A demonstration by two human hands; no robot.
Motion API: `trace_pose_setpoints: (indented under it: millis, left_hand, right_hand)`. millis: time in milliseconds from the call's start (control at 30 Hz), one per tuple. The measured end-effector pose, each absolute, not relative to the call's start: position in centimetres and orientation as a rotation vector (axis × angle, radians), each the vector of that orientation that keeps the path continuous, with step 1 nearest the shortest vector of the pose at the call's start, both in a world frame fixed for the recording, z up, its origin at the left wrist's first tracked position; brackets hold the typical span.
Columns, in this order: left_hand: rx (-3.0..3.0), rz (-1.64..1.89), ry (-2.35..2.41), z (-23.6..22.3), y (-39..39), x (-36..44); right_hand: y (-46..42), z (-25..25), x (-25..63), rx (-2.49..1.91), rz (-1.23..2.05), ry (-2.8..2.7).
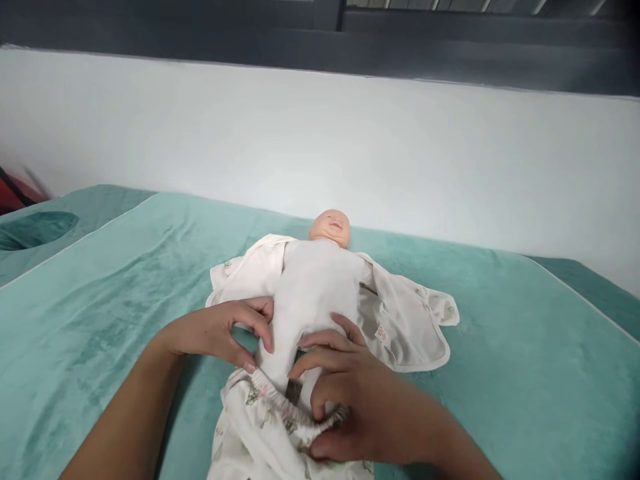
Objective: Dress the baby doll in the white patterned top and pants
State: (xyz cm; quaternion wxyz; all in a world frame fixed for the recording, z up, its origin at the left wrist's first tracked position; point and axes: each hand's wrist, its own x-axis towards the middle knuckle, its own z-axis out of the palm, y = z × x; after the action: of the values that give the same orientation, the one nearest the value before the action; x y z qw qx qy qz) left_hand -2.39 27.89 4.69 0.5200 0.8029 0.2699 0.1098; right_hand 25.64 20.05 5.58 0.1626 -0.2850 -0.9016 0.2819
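A baby doll [320, 280] with a white cloth body lies on its back, head away from me. Patterned white baby pants [270, 427] with an elastic waistband are around its lower legs. My right hand [345, 387] pinches the waistband on the right between thumb and curled index finger, its other fingers spread over the doll's leg. On the left, my left hand [233, 333] has its thumb against the waistband's edge and its fingertips by the doll's hip, with a gap between thumb and fingers. An open white baby jacket [405, 320] lies spread beneath the doll. The feet are hidden inside the pants.
A teal plush cover [120, 300] lies under everything, with a hole [37, 230] at the far left. Behind it stands a white wall [300, 133] below a dark frame [225, 40]. Something red [17, 193] shows at the left edge.
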Motion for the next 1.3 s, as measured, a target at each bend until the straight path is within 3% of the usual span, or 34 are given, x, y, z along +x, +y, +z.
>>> trace_pose_setpoints:
  millis: [133,367,567,700,933,1100,1300]
  left_hand:
    - [2.008,0.23,0.653,4.7,27.1,-2.3]
    - [2.055,0.284,0.766,4.4,26.0,-1.8]
    - [2.133,0.277,0.77,4.8,25.1,-0.7]
    - [2.247,0.588,0.765,4.0,24.8,0.2]
    - [2.137,1.228,1.035,1.3,25.3,1.8]
    - [1.956,1.062,1.206,1.1,25.8,2.4]
    - [1.932,0.905,1.348,2.7,27.1,3.0]
  right_hand:
    - [20.3,5.4,25.6,-0.787,0.868,-2.463]
    - [21.6,2.8,26.4,-0.917,0.607,-1.896]
    - [21.3,4.4,25.0,-0.883,0.471,-2.39]
    - [20.7,5.0,24.1,-0.827,0.565,-2.491]
    - [21.4,3.9,25.7,-0.92,0.65,-2.181]
    - [23.2,2.2,27.7,-1.166,0.356,-1.831]
    - [24.6,1.7,27.9,-1.284,0.551,-1.785]
